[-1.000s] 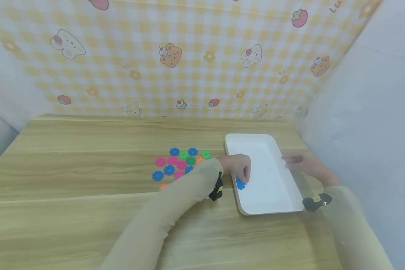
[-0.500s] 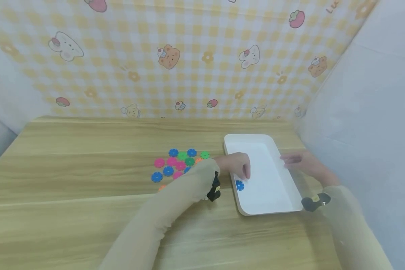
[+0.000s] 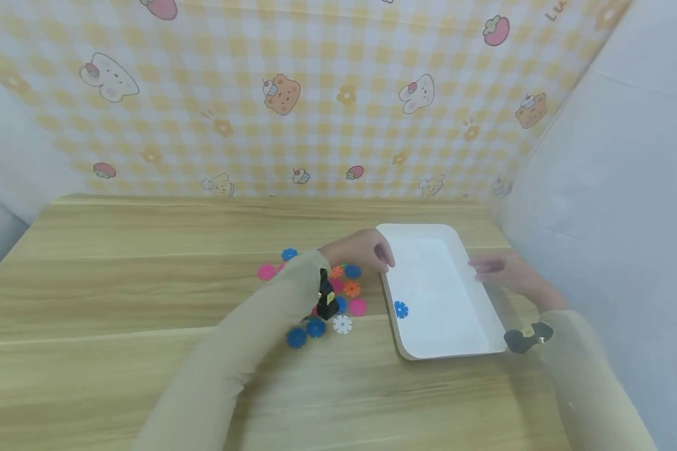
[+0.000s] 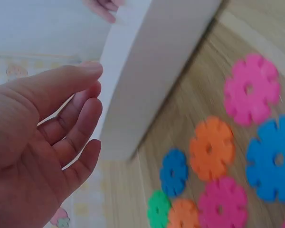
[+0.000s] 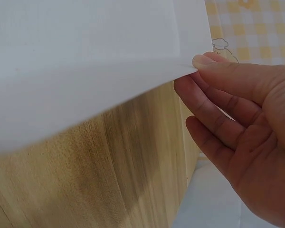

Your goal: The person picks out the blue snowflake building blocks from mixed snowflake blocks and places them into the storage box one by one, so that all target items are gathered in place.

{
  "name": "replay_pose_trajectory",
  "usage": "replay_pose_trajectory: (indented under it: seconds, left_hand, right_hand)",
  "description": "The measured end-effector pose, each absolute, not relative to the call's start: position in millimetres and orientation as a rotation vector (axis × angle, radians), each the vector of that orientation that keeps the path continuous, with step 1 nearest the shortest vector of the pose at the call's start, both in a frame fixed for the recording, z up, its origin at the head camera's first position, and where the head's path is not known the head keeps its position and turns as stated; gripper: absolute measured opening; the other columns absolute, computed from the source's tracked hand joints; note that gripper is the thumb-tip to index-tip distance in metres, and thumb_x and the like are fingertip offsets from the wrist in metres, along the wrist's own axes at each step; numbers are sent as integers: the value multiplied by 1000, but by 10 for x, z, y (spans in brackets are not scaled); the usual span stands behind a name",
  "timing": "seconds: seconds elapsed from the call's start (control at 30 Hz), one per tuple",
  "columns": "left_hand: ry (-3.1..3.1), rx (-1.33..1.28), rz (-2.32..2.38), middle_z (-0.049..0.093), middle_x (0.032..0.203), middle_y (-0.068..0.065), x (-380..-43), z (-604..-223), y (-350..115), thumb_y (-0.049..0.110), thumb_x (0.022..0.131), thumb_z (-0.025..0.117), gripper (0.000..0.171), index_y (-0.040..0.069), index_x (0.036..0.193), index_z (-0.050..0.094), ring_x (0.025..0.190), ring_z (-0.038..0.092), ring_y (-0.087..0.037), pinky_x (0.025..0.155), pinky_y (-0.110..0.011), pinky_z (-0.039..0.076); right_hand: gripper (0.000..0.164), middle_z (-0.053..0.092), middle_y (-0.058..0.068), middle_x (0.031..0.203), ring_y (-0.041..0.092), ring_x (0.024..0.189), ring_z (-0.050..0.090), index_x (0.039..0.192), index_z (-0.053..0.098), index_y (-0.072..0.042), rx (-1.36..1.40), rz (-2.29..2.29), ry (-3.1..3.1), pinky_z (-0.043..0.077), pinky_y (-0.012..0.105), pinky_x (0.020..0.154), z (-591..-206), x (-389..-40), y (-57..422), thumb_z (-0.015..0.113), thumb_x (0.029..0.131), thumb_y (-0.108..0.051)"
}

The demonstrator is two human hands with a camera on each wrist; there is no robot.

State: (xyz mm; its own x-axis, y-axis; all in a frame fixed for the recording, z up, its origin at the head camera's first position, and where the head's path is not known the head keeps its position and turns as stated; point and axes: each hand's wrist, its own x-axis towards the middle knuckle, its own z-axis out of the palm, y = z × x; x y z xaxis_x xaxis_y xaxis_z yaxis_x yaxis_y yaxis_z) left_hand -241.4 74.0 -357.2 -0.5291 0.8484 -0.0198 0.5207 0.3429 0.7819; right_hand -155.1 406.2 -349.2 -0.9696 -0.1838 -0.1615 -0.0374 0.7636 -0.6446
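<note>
Well, a yellow-checked cloth (image 3: 321, 131) hung behind a wooden table (image 3: 62, 376), where a white tray (image 3: 446, 307) lay toward the right. The person's right hand (image 3: 510, 275) pinched the tray's right rim between thumb and fingers. The left hand (image 3: 363, 247) hung at the opposite rim, fingers loosely curved, a gap between thumb and fingertips, holding nothing; whether it touched the rim could not be told. Coloured notched discs (image 3: 351, 289) lay left of the tray, partly hidden by the left sleeve (image 3: 231, 351). 1 blue disc (image 3: 401, 310) was inside, by the left wall.
</note>
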Motion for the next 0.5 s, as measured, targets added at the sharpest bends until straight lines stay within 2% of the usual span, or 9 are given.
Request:
replay_pose_trajectory:
  seconds: [0.17, 0.3, 0.5]
  left_hand:
    - [2217, 1112, 1003, 67, 84, -2, -2494, -3693, 543, 6, 78, 71, 12, 2, 89, 70, 78, 60, -13, 71, -21, 49]
    - [2262, 1056, 914, 66, 80, -2, -2540, -3769, 432, 3, 76, 72, 11, 2, 87, 70, 76, 60, -12, 69, -20, 48]
    - [2305, 971, 848, 63, 86, -3, -2538, -3783, 376, 0, 73, 73, 19, 3, 91, 69, 82, 56, -14, 73, -20, 47]
  right_hand:
    - [44, 60, 23, 112, 29, 98, 60, 119, 55, 8, -184, -1013, 2744, 45, 18, 77, -3491, -1547, 4056, 66, 85, -17]
    - [43, 60, 23, 111, 24, 96, 61, 119, 55, 8, -186, -1012, 2749, 45, 18, 77, -3488, -1545, 4054, 66, 84, -17]
    - [42, 61, 23, 110, 22, 94, 61, 118, 55, 8, -199, -1002, 2756, 46, 19, 76, -3485, -1552, 4047, 65, 85, -15]
